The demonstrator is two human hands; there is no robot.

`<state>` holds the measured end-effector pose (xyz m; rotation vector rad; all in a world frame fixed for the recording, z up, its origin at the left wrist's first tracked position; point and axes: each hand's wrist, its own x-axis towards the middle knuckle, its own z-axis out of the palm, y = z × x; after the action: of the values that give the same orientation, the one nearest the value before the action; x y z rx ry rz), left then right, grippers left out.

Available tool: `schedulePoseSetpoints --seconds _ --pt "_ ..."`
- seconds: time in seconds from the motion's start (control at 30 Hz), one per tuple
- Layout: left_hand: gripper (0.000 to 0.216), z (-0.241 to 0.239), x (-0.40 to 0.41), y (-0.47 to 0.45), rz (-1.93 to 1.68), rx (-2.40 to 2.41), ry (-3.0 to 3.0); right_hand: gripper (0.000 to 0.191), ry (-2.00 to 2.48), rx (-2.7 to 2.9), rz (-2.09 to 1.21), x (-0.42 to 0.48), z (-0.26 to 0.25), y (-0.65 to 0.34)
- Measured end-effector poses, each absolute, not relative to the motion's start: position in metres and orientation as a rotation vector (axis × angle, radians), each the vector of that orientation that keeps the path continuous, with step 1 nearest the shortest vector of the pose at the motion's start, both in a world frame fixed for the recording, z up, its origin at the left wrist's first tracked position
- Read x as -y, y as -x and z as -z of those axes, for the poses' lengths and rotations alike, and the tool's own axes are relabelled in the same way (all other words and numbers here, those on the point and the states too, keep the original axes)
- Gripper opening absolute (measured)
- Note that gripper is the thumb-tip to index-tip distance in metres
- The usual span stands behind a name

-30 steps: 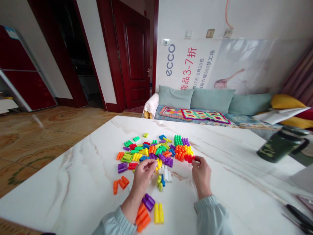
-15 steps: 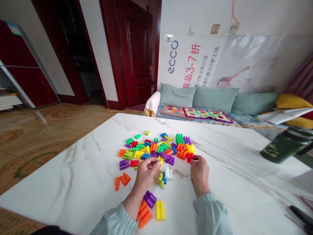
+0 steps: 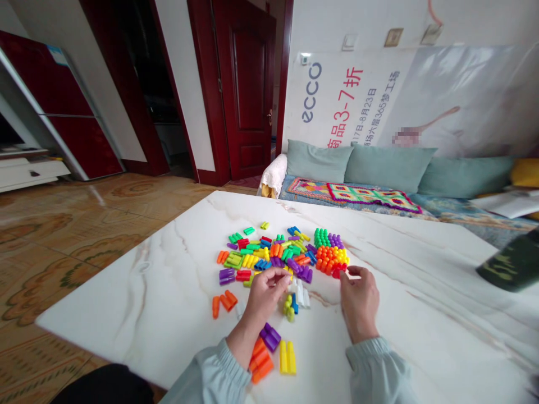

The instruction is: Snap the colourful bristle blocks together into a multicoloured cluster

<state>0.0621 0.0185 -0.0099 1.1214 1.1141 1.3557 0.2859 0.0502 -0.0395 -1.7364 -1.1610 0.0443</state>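
My right hand (image 3: 360,297) is curled, thumb and fingertips touching a red plastic building block (image 3: 339,271) at the near edge of an upright cluster. Orange blocks (image 3: 324,264), green blocks (image 3: 320,236), purple blocks (image 3: 336,240) and yellow ones make up the rest of that cluster. My left hand (image 3: 267,294) hovers over the loose blocks with thumb and fingers pinched; anything between them is too small to make out. White blocks (image 3: 301,294) and a lime-green block (image 3: 288,308) lie just right of it. Beneath my left forearm are a purple block (image 3: 270,336) and orange blocks (image 3: 261,362).
Loose coloured blocks (image 3: 250,261) spread across the white marbled table (image 3: 177,286). A yellow block (image 3: 288,357) lies near me, orange ones (image 3: 228,301) to the left. A dark green camouflage mug (image 3: 509,261) stands at the right. Beyond the table is a sofa with cushions (image 3: 385,166).
The whole view has shifted, so the table and blocks appear farther right. Relative to the blocks, both hands stay in nearly the same places.
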Motion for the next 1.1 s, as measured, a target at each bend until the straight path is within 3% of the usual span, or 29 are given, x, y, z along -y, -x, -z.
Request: schedulePoseSetpoints --seconds 0.17,0.27,0.43,0.57,0.73,0.93,1.1 --pt "0.021 0.007 -0.015 -0.053 -1.381 -1.147 -1.239 0.025 1.515 1.278 -0.038 -0.045 0.033 -0.27" --pt "0.014 -0.002 -0.013 -0.029 -1.383 -1.436 -1.577 0.023 1.43 1.319 -0.039 -0.044 0.032 -0.265" --pt "0.045 -0.008 -0.019 0.019 -0.74 -2.048 -2.064 0.022 1.366 1.33 -0.056 -0.043 0.028 -0.263" --pt "0.05 0.004 -0.028 0.028 -0.565 -2.086 -2.117 0.022 1.321 1.37 -0.102 -0.043 0.028 -0.26" --pt "0.035 0.011 -0.036 0.025 -0.713 -2.037 -2.153 0.023 1.275 1.376 -0.124 -0.043 0.03 -0.257" --pt "0.027 0.007 -0.046 0.006 -1.493 -1.69 -1.95 0.02 1.197 1.516 -0.271 -0.038 0.027 -0.245" --pt "0.014 0.009 -0.037 -0.03 -1.529 -1.312 -1.79 0.02 1.075 1.772 -0.554 -0.03 0.022 -0.23"
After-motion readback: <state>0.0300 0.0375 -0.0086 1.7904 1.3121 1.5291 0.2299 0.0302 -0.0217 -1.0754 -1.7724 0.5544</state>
